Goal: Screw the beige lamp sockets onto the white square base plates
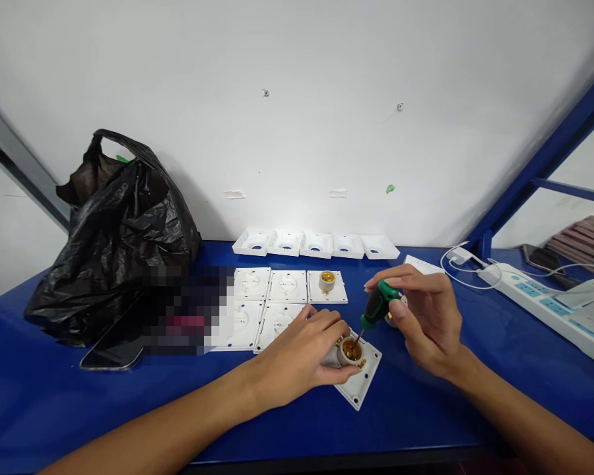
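Observation:
My left hand [317, 353] is closed around a round lamp socket [350, 351] with a brass-coloured inside. This socket sits on a white square plate [359, 389], turned at an angle on the table. In my right hand [428, 320] is a short green-and-black screwdriver [377, 305], held by its handle between thumb and fingers. Its shaft slants down into the socket, where the tip is hidden. Behind my left hand lie several flat white plates [288, 286] in two rows. One of them carries another lamp socket [327, 281]. Part of a further socket shows behind my right hand.
White hollow covers [317, 245] line the wall side of the blue table [202, 422]. A black plastic bag [123, 231] stands left, a phone [111, 349] before it. At right are a long power strip [549, 303] with white cables and a blue frame [539, 158].

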A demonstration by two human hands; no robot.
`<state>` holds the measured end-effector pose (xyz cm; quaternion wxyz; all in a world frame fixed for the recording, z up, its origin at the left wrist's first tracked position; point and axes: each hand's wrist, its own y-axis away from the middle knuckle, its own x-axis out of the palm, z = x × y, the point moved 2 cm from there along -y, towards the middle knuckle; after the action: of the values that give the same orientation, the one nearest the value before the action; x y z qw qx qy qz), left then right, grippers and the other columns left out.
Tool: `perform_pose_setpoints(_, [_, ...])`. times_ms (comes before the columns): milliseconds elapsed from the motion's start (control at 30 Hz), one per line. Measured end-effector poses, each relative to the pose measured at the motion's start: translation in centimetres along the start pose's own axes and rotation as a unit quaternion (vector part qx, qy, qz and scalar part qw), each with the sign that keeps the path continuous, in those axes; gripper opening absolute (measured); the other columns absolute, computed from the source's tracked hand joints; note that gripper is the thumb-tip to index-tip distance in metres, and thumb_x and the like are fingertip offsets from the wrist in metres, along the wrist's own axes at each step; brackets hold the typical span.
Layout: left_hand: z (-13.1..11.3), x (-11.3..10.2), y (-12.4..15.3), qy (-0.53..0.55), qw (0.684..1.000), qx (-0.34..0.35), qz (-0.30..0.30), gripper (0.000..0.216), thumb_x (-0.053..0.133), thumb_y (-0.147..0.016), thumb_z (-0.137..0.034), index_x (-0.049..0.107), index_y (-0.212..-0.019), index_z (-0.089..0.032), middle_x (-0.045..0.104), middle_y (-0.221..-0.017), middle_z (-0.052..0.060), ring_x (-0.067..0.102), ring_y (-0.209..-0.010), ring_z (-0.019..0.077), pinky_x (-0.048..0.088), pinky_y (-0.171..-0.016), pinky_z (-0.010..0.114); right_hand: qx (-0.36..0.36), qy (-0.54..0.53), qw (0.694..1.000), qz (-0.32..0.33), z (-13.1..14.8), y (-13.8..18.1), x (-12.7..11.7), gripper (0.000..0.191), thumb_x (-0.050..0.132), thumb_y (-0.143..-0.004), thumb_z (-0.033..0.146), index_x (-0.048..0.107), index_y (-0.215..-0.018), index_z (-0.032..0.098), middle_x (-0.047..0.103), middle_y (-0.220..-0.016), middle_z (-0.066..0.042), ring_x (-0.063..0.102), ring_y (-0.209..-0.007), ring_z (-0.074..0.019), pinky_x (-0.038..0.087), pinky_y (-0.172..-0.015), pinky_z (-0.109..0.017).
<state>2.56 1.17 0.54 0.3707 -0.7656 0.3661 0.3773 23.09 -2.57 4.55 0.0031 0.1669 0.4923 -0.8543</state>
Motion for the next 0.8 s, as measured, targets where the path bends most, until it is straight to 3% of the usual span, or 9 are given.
perform_pose_setpoints(800, [0.06,0.08,0.09,-0.005,1.0,0.004,-0.003,0.03,0.077,-0.098,-0.045,0.061,-0.107,-0.021,0.069,-0.101,0.001,0.067,-0.095,0.0236,0.044,-0.093,0.038,-0.02,0.024,0.999,-0.019,0.15,0.0,0.09,0.044,0.061,-0.097,0.008,0.06,-0.136,0.029,0.074,-0.106,-0.006,0.072,-0.095,-0.0249,0.06,-0.076,-0.043])
